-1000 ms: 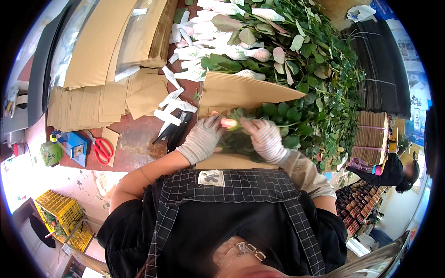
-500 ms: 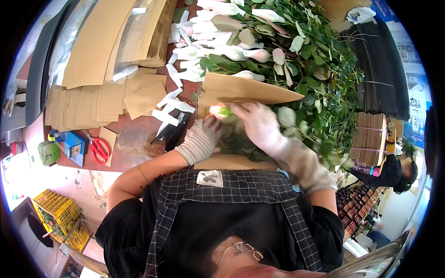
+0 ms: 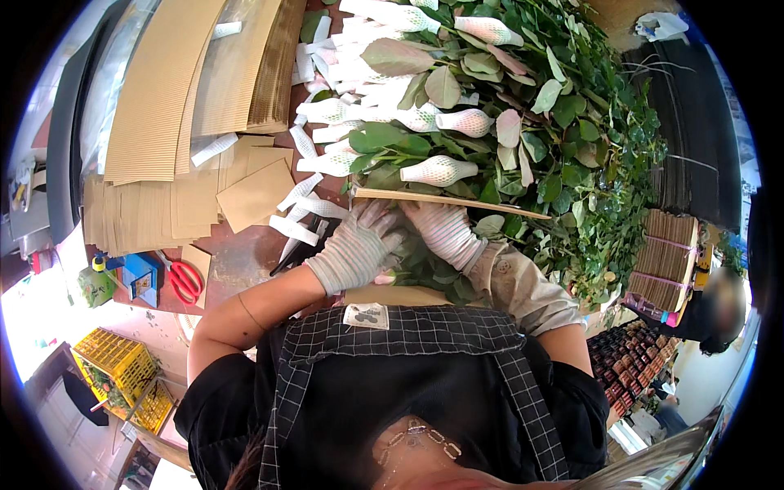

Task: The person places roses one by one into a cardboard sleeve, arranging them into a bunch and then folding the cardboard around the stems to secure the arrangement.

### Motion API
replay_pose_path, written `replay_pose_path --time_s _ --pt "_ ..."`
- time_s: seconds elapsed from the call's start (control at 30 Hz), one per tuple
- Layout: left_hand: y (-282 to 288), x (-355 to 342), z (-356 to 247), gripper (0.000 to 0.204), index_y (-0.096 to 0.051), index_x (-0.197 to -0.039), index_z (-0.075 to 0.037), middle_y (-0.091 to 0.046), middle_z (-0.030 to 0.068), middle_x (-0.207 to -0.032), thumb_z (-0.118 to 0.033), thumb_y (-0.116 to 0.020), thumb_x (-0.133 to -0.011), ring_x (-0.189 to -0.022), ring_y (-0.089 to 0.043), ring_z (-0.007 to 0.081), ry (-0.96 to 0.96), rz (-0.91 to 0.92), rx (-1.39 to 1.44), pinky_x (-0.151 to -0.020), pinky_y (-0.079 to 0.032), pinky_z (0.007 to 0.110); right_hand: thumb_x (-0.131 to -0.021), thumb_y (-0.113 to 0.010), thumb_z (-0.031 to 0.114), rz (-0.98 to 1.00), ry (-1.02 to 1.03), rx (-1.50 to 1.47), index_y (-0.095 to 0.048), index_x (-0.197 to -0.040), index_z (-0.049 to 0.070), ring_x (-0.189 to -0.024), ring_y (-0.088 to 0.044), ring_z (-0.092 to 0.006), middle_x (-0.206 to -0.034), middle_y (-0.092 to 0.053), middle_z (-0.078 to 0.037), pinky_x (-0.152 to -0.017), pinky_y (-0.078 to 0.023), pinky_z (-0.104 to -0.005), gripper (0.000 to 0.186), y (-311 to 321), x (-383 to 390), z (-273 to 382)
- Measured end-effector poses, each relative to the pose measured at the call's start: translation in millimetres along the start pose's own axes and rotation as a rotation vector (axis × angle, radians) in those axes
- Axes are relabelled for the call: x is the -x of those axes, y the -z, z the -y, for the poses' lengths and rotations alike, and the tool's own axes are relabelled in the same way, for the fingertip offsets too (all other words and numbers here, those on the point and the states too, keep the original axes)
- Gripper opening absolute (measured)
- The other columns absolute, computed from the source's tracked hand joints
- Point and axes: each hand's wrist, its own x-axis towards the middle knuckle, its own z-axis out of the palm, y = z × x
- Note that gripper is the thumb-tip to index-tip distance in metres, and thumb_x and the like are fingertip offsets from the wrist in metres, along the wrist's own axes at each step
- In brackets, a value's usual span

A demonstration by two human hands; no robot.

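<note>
Both my hands wear pale striped knit gloves, and they meet at a folded sheet of corrugated cardboard [image 3: 457, 198] whose upper flap stands nearly edge-on. My left hand [image 3: 359, 245] lies over the bundle at the flap's left end, fingers apart. Beside it, my right hand [image 3: 445, 233] has its fingers curled close to the flap; their tips and whatever they hold are hidden. Green rose leaves [image 3: 433, 269] show below my right hand, inside the cardboard. A bit of pink bloom [image 3: 384, 278] peeks out under my left hand. Beyond the flap lie several roses in white mesh sleeves [image 3: 439, 171].
Stacked cardboard sheets [image 3: 163, 98] and smaller cardboard pieces [image 3: 147, 204] cover the left. Loose white mesh sleeves [image 3: 302, 192] lie beside them. Red-handled scissors [image 3: 184, 282] and a blue box [image 3: 142, 279] sit near the front-left edge. Leafy stems [image 3: 596, 163] fill the right; bundled cardboard [image 3: 663, 257] stands farther right.
My right hand has moved left and down to the cardboard; the rose it carried no longer shows in it. My left hand has reached up. The flap now appears edge-on.
</note>
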Motion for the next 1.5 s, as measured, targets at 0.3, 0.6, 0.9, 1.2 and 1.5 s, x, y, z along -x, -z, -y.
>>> replay_pose_path --time_s 0.3,0.6,0.9,1.2,1.5 --pt "2.1 15.8 4.8 0.038 -0.057 -0.108 -0.013 -0.053 0.0111 -0.116 -0.032 -0.062 -0.076 -0.118 -0.042 0.0325 0.058 -0.202 0.049 -0.099 -0.032 0.047 -0.082 -0.051 0.023 0.070 0.226 0.203 -0.042 -0.131 0.008 -0.125 -0.039 -0.0276 -0.140 -0.036 -0.010 -0.105 -0.028 -0.0421 0.052 23.4 20.6 19.2" --pt "-2.3 98.4 22.5 0.017 -0.066 -0.086 -0.008 -0.063 0.0073 -0.086 -0.012 -0.069 -0.070 -0.082 -0.058 0.0286 0.465 -0.632 0.090 -0.077 -0.044 0.039 -0.083 -0.054 0.022 -0.061 0.339 0.144 -0.047 -0.125 0.009 -0.118 -0.044 -0.0239 -0.130 -0.046 -0.008 -0.102 -0.031 -0.0403 0.045 34.4 24.7 12.8" --pt "-10.0 86.9 15.3 0.017 -0.065 -0.087 -0.010 -0.061 0.0072 -0.089 -0.018 -0.067 -0.072 -0.086 -0.057 0.0281 0.327 -0.483 0.006 -0.079 -0.045 0.041 -0.078 -0.057 0.020 -0.060 0.577 0.145 -0.053 -0.118 0.006 -0.115 -0.048 -0.0244 -0.125 -0.052 -0.009 -0.101 -0.034 -0.0388 0.042 31.1 29.7 4.2" --pt "98.3 149.3 127.1 0.075 -0.041 -0.129 -0.012 -0.043 0.0109 -0.130 -0.014 -0.073 -0.062 -0.121 -0.040 0.0340 0.769 -1.169 -0.530 -0.102 -0.033 0.043 -0.085 -0.056 0.022 0.066 0.644 -1.370 -0.061 -0.109 0.005 -0.096 -0.060 -0.0260 -0.103 -0.065 -0.012 -0.088 -0.044 -0.0393 0.030 155.5 96.6 -34.9" --pt "163.9 155.7 215.1 0.065 -0.043 -0.130 -0.017 -0.054 0.0078 -0.120 -0.013 -0.066 -0.069 -0.111 -0.051 0.0278 0.815 -0.462 -0.663 -0.092 -0.041 0.041 -0.091 -0.043 0.011 0.423 1.803 -1.221 -0.064 -0.087 0.006 -0.084 -0.063 -0.0187 -0.098 -0.064 -0.008 -0.077 -0.051 -0.0329 0.021 257.6 146.1 -9.3"
